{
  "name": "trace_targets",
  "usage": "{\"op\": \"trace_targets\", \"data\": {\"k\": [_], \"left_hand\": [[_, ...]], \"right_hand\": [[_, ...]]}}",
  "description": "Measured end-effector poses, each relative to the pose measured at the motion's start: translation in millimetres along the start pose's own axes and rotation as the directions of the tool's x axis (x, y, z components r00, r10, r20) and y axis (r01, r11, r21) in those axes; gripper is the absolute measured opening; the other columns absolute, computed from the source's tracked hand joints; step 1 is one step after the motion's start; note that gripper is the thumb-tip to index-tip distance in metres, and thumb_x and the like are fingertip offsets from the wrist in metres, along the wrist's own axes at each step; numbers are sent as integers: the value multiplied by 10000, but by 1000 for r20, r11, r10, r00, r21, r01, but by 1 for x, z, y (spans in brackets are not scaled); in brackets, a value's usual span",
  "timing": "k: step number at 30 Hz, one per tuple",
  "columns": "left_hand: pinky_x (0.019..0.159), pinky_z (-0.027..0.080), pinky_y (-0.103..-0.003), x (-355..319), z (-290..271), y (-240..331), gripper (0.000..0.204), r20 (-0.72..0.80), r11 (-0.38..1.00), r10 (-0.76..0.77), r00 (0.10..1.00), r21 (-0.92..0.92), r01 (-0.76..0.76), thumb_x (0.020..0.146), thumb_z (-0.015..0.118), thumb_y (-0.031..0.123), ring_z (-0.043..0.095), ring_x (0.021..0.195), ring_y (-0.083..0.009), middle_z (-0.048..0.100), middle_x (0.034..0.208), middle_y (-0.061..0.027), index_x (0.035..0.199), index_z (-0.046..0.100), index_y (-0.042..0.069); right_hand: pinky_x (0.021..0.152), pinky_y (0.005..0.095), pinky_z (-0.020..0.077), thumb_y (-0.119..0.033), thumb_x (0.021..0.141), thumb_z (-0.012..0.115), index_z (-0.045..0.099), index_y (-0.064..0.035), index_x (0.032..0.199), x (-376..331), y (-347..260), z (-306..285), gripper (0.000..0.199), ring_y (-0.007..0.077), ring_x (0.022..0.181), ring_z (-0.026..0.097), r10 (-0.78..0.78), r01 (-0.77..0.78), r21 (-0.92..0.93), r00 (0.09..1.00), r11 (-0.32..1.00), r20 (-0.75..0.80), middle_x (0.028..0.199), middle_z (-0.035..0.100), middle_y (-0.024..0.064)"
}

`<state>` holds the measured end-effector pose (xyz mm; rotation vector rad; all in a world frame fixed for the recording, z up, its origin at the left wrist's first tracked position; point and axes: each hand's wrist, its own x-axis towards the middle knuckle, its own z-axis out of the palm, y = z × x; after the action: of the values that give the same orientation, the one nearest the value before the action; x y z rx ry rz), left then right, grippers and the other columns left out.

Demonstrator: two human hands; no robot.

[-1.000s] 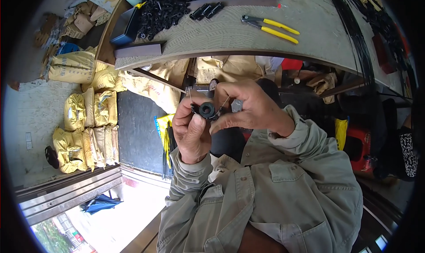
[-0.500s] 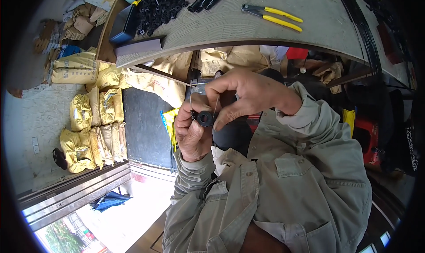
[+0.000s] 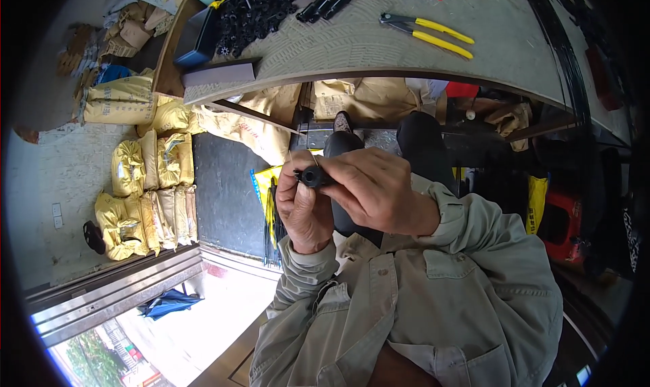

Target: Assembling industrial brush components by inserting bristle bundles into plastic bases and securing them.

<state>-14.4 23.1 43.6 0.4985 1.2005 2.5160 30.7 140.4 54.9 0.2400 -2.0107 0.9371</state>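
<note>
Over my lap, my left hand (image 3: 302, 214) pinches a small black cylindrical part (image 3: 312, 177) with a round hole facing me. My right hand (image 3: 374, 189) closes on the same part from the right, its fingertips pressed against the side. A thin wire (image 3: 314, 158) rises from the part, above my left fingers. What my right fingertips grip exactly is partly hidden behind them. On the workbench (image 3: 352, 45) ahead lie pliers (image 3: 430, 35) with yellow handles, a heap of similar black parts (image 3: 254, 14) and several black pieces (image 3: 323, 8) in a row.
A blue box (image 3: 196, 45) stands by the heap at the bench's left end. Bundled black rods (image 3: 565, 62) lie along the right end. Yellow sacks (image 3: 145, 197) are stacked on the floor at left. Black rods with yellow (image 3: 272, 218) stand beside my left arm.
My right hand has come down and turned, its fingers now on the black part. The wire standing at the part's right side is no longer seen there. The view has shifted slightly.
</note>
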Motion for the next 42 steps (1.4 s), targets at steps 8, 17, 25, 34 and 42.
{"op": "trace_targets", "data": {"k": [8,17,25,34,42], "left_hand": [[857,391,-253,-12,4,-19,371,-225,978,54,973,208,-6,849,565,142,521,944,-153,542,1052,-94,1161,467,-32],[993,300,-370,-19,-3,12,445,69,904,81,994,416,-102,894,475,164,443,1168,-263,488,1207,-230,1258,361,-65],[1061,97,-464,-7,-10,26,451,396,686,56,917,652,-324,870,499,209,395,1218,-326,523,1158,-239,1222,393,-53],[1058,88,-490,-6,-16,16,301,386,685,34,922,662,-302,766,653,212,471,1162,-275,650,936,-119,975,556,19],[1048,77,-515,14,-20,5,321,520,748,44,853,549,-374,702,711,242,584,939,-246,657,849,-62,921,572,52]], "right_hand": [[552,331,488,-64,668,697,556,3,978,5,22,3,347,254,665,607,138,-165,159,976,973,171,788,584,116],[537,311,477,20,676,651,555,7,1008,-21,30,8,346,256,675,603,-83,63,273,995,960,62,817,584,138],[550,312,491,26,691,611,587,0,968,-35,31,13,280,244,680,600,-20,-14,322,995,947,102,847,593,109],[573,313,490,39,675,626,602,-19,948,-34,45,5,280,250,709,606,-6,-116,457,966,882,257,848,593,106],[647,319,486,38,667,643,620,-25,942,-34,58,0,283,270,781,609,-28,-214,540,914,814,404,895,590,129]]}}
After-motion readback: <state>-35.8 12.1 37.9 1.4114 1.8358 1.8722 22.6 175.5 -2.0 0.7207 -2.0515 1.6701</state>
